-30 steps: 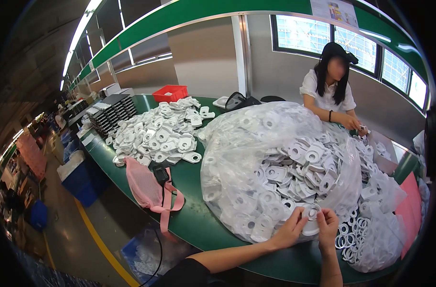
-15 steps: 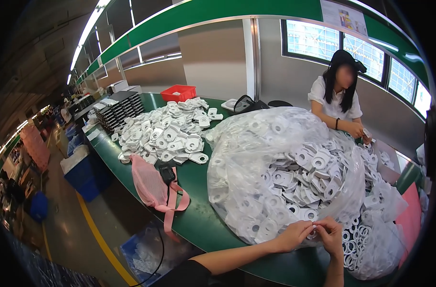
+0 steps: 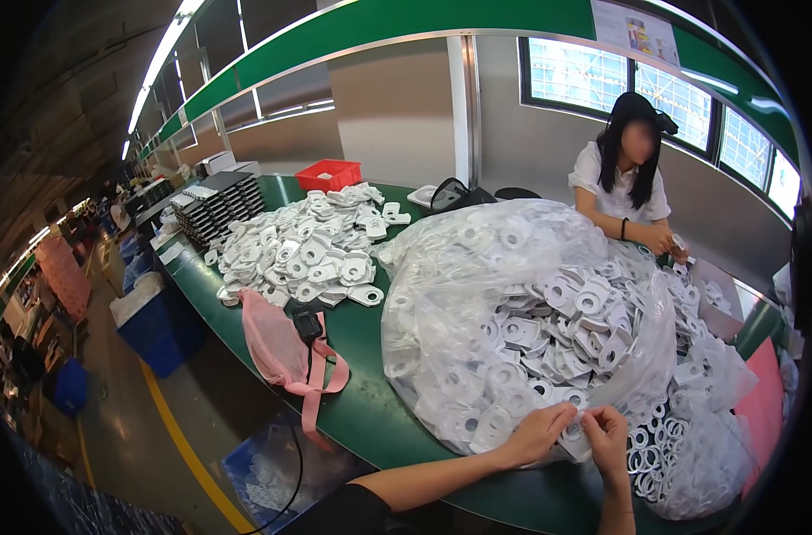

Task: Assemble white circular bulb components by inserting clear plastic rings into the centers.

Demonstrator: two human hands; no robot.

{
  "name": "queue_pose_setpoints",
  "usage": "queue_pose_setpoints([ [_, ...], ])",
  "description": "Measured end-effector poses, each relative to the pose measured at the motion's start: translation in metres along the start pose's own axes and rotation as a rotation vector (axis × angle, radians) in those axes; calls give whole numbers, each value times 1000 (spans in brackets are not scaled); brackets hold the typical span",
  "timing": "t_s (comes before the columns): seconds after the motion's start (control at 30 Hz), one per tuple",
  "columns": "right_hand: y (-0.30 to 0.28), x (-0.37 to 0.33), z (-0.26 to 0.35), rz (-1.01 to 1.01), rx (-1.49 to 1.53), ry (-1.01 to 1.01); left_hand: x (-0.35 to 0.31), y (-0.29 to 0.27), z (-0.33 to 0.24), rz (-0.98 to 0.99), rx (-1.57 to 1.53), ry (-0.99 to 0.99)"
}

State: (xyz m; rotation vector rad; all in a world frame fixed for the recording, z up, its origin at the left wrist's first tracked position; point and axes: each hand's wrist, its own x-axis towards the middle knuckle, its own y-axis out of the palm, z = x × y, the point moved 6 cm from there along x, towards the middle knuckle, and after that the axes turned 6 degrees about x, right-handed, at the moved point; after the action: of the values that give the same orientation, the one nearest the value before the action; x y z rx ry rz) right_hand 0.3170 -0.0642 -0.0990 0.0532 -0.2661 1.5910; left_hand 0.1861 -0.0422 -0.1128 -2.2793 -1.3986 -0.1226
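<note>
- A white part (image 3: 575, 446) is held between half-past four and five o'clock, gripped at its edge by the left hand (image 3: 541, 432).
- The right hand (image 3: 609, 437) is nearly closed beside it; whether anything is pinched there cannot be told.
- The part, mostly hidden half a second ago, has been tilted into view; handling appears unfinished.
- White rings (image 3: 652, 456) are heaped at three o'clock from it.

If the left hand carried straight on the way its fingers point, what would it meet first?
Beyond the white part between the hands, the left hand would probably meet the right hand first, near its fingertips. Depth is hard to judge from this view.
</note>
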Motion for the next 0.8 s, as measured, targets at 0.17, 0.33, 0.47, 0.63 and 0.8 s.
queue_pose_setpoints([
  [0.17, -10, 0, -10, -256, 405, 53, -12, 11, 0, -115, 15, -61],
  [0.33, -17, -4, -13, -323, 281, -56, -14, 17, -9, -36, 152, 112],
  [0.47, -11, -4, 9, -255, -197, -110, -15, 14, -4, 26, 149, 16],
  [0.63, -18, 2, 6, -145, 80, 31, -2, -10, -10, 135, 176, -44],
  [0.8, -30, 3, 3, -204, 106, 39, 0, -66, -20, -279, 606, 471],
])
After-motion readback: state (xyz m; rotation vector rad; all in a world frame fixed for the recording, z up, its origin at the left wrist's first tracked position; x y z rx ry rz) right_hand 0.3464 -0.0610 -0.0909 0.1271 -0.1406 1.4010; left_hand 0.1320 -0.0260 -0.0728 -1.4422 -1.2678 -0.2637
